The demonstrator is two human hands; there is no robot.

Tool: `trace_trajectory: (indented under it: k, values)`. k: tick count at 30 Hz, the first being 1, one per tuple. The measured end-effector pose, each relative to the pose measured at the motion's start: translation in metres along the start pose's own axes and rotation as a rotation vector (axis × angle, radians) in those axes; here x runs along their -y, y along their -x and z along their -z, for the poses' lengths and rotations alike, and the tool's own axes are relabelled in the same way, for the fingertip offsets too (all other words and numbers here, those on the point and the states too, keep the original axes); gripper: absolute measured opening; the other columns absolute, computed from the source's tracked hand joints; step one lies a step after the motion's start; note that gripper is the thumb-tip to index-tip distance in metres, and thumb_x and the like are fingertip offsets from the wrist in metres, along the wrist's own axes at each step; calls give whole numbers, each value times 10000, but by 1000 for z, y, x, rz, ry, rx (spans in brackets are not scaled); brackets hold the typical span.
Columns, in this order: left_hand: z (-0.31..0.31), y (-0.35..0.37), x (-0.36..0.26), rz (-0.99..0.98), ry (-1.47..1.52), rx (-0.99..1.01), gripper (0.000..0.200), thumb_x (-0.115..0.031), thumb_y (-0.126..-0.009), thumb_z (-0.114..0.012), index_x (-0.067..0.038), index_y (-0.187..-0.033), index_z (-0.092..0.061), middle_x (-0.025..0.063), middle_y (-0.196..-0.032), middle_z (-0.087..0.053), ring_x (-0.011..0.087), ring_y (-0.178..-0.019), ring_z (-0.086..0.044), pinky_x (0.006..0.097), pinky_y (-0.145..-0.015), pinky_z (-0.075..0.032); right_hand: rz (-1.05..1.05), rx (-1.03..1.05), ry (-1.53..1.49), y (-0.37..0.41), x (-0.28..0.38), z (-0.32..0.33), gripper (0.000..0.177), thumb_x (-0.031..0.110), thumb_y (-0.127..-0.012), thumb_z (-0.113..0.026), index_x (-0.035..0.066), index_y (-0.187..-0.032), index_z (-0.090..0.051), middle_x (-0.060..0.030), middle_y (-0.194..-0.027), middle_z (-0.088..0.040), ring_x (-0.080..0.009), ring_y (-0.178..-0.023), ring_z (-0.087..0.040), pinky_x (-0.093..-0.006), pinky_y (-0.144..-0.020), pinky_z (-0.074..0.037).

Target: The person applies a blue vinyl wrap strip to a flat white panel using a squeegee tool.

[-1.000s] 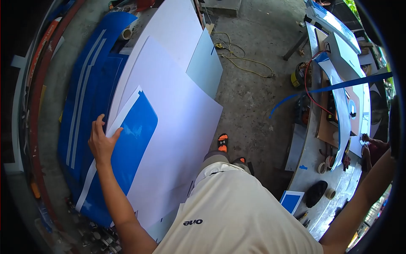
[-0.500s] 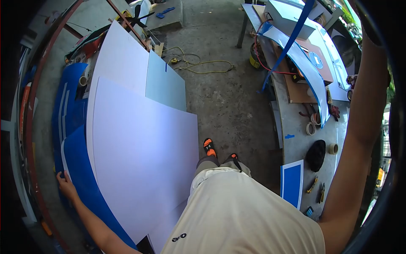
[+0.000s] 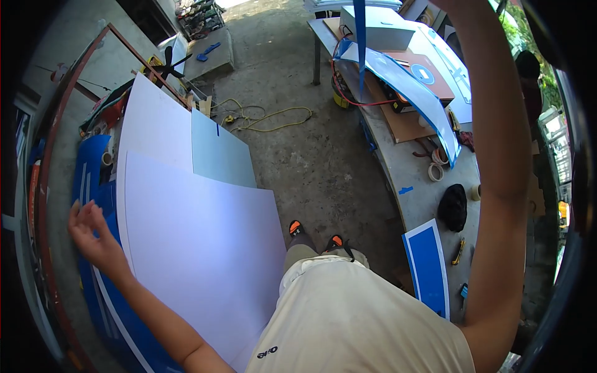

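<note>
My left hand is raised at the far left, its fingers loosely curled and apart, with nothing visible in them. Below and beside it lies blue sheet material with white strips along it. Nearest on its other side is a large white panel. My right arm reaches up past the top edge, so that hand is out of sight. A narrow blue strip hangs down from the top edge, over the workbench side; what holds its upper end is hidden.
On the right, a metal workbench carries a curved blue-edged panel, tape rolls, a black cloth-like bundle, a yellow cutter and a blue panel with white border. A yellow cord lies across the floor.
My left hand has lifted off the blue sheet's white edge and its fingers have loosened. The blue strip hangs more upright and further left in view. The camera view has shifted.
</note>
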State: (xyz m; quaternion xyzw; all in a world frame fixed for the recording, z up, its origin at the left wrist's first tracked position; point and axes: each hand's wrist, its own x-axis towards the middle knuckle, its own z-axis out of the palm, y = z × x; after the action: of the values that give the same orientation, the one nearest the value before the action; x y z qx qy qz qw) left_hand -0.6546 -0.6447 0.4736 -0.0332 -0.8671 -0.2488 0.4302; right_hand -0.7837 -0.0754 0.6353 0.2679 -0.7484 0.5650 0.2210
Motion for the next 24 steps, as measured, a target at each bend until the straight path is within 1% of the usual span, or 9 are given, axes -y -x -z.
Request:
trace_trajectory:
  k: [2, 3, 6, 8, 10, 16, 19, 23, 24]
  values:
    - [-51, -12, -83, -79, 341, 137, 421, -181, -1052, -686, -56, -1423, -534, 143, -1203, -725, 206, -1086, -707, 366, -964, -582, 322, 169, -25, 9, -23, -10, 206, 216, -1007, -749, 18, -1033, -702, -59, -967, -717, -128, -841, -660, -293, -817, -547]
    - [-76, -20, -116, -132, 455, 172, 475, -218, -1021, -736, -66, -1423, -535, 136, -1197, -730, 206, -1083, -706, 370, -979, -569, -60, -30, -68, 18, 2, -34, 212, 218, -1003, -753, 14, -1021, -700, -54, -937, -716, -136, -831, -662, -302, -822, -553]
    - [-132, -49, -197, -240, 758, 269, 566, -306, -985, -797, -100, -1438, -527, 132, -1214, -745, 206, -1147, -699, 391, -1047, -530, -150, 11, 75, 25, 16, -53, 150, 168, -992, -762, 40, -1007, -685, -49, -937, -719, -141, -841, -693, -320, -833, -585]
    - [-163, -68, -231, -228, 871, 283, 613, -314, -967, -818, -102, -1452, -509, 139, -1258, -731, 223, -1181, -689, 396, -1086, -510, -22, 4, 136, 36, 16, -60, 213, 165, -1029, -701, 3, -1162, -738, -143, -1100, -755, -212, -1013, -756, -347, -936, -617]
    - [-189, -79, -252, -152, 1118, 378, 748, -373, -904, -875, -75, -1462, -477, 177, -1261, -701, 272, -1186, -673, 453, -1098, -499, 40, -71, 100, 38, 21, -63, 201, 165, -994, -752, -27, -1049, -758, -105, -947, -768, -151, -845, -758, -313, -811, -637]
    - [-238, -73, -287, -222, 1476, 580, 715, -249, -964, -817, 7, -1484, -398, 219, -1258, -702, 246, -1166, -687, 436, -1091, -510, -110, -164, 119, 56, 27, -54, 178, 156, -987, -759, -2, -1066, -736, -68, -951, -747, -128, -874, -724, -287, -841, -591]
    - [-263, -60, -285, -114, 1617, 857, 637, -185, -996, -773, 7, -1477, -403, 191, -1143, -746, 201, -1090, -715, 334, -978, -557, -139, -272, 149, 64, 29, -47, 168, 176, -990, -774, 33, -1070, -734, -30, -938, -743, -107, -871, -709, -288, -855, -579]
    - [-296, -33, -280, -116, 1634, 1176, 624, -195, -1006, -766, -36, -1493, -410, 126, -1102, -765, 198, -1114, -709, 347, -1030, -508, -126, -424, 222, 81, 40, -37, 185, 148, -978, -776, 6, -1089, -731, -68, -962, -756, -133, -887, -736, -296, -856, -603]
    - [-308, -22, -280, -225, 1607, 1217, 613, -193, -1002, -772, -43, -1484, -424, 104, -1072, -767, 189, -1099, -713, 349, -1019, -509, -104, -472, 222, 87, 45, -35, 215, 139, -965, -783, -25, -1094, -730, -101, -969, -767, -153, -892, -753, -297, -854, -614]
